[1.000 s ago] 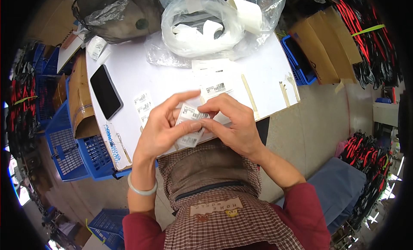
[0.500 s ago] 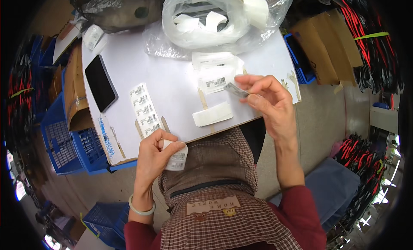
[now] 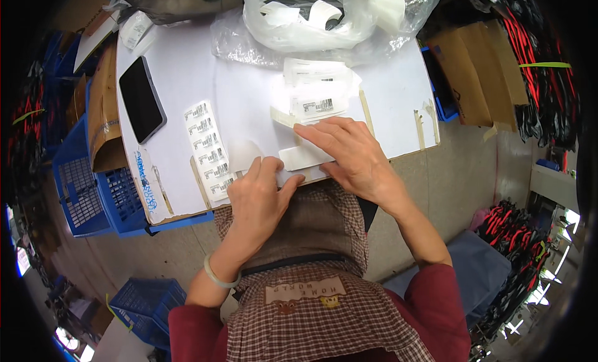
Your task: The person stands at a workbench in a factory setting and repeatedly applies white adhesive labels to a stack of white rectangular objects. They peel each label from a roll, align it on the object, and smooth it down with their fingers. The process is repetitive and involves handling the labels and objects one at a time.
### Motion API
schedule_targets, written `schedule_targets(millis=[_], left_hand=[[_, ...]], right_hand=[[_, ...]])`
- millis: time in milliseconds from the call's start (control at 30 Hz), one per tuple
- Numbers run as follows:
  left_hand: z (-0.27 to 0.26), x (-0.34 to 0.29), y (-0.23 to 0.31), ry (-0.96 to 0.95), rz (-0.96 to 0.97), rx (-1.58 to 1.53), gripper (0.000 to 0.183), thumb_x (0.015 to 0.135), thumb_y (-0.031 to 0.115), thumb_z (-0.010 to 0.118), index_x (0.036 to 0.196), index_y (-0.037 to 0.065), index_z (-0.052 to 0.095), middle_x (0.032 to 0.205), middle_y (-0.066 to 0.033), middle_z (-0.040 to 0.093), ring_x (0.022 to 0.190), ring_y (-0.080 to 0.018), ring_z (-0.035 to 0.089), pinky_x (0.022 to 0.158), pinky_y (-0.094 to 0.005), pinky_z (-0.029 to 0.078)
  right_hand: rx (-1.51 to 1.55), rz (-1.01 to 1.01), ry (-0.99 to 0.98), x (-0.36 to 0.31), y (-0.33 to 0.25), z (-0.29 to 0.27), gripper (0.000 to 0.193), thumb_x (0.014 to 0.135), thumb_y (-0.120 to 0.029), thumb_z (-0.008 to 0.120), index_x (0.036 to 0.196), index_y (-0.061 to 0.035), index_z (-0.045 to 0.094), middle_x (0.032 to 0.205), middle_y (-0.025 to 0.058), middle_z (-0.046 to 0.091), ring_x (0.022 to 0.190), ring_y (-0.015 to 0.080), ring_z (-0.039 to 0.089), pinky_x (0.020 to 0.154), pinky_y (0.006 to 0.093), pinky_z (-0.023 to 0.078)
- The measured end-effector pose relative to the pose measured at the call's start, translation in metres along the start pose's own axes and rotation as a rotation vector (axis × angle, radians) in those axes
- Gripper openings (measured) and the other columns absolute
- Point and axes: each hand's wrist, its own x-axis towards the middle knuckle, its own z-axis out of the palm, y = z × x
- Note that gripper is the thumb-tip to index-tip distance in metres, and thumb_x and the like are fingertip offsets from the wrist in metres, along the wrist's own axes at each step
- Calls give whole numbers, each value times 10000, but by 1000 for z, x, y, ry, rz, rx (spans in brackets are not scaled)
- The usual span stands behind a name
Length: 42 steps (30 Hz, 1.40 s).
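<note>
My left hand is at the table's front edge, fingers and thumb curled around a label strip; its pale, blurred blank side shows above the fingers. To the right, my right hand reaches over a stack of blank white strips. At its fingertips a narrow white strip sticks up at a slant, its other end hidden under the hand. Just beyond lie white tags with a printed barcode. A longer sheet of barcode labels lies flat left of my left hand.
A black phone lies at the table's left. Along the far side stands a clear plastic bag with white rolls inside, beside a dark bag. Blue crates and cardboard boxes flank the table.
My right hand has moved left and down onto the strips; the small label it held up is no longer clearly seen. My left hand has risen to the table edge, turning its label strip.
</note>
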Motion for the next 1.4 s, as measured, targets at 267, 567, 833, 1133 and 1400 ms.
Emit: schedule_targets(millis=[267, 567, 833, 1133, 1400], left_hand=[[7, 1, -4, 44, 52, 15, 283, 763, 200, 809, 862, 51, 589, 719, -86, 595, 567, -251, 623, 471, -355, 463], [8, 1, -4, 52, 75, 20, 272, 770, 191, 804, 857, 58, 583, 717, -80, 590, 554, -248, 626, 463, -355, 468], [-14, 14, -4, -166, -355, -406, 218, 827, 165, 756, 780, -32, 678, 561, -56, 608, 477, -108, 538, 441, -265, 397], [-5, 33, -7, -255, -329, -250, 289, 850, 197, 704, 693, -44, 672, 495, -44, 556, 457, -66, 502, 421, -250, 363], [-6, 34, -7, -278, -346, -281, 280, 850, 186, 691, 691, -43, 672, 488, -43, 560, 432, -67, 498, 403, -248, 358]], right_hand=[[-89, -55, 57, -8, 3, 11, 628, 769, 30, 646, 1376, -80, 529, 1048, 70, 675, 1033, 261, 602, 915, 380, 436], [-53, -37, 83, -11, 1, 12, 630, 757, 32, 664, 1366, -53, 524, 1124, 101, 666, 1063, 268, 602, 937, 384, 437], [523, 296, 203, -8, -9, -13, 267, 796, -13, 725, 1051, 10, 650, 960, 97, 685, 858, 181, 651, 721, 295, 515], [673, 678, 51, 2, -5, 7, 100, 862, -30, 675, 826, 28, 602, 651, 61, 642, 583, 85, 600, 514, 231, 463], [631, 670, 29, 2, -4, 10, 104, 859, -20, 669, 810, 40, 600, 629, 71, 640, 560, 91, 594, 492, 245, 457]])
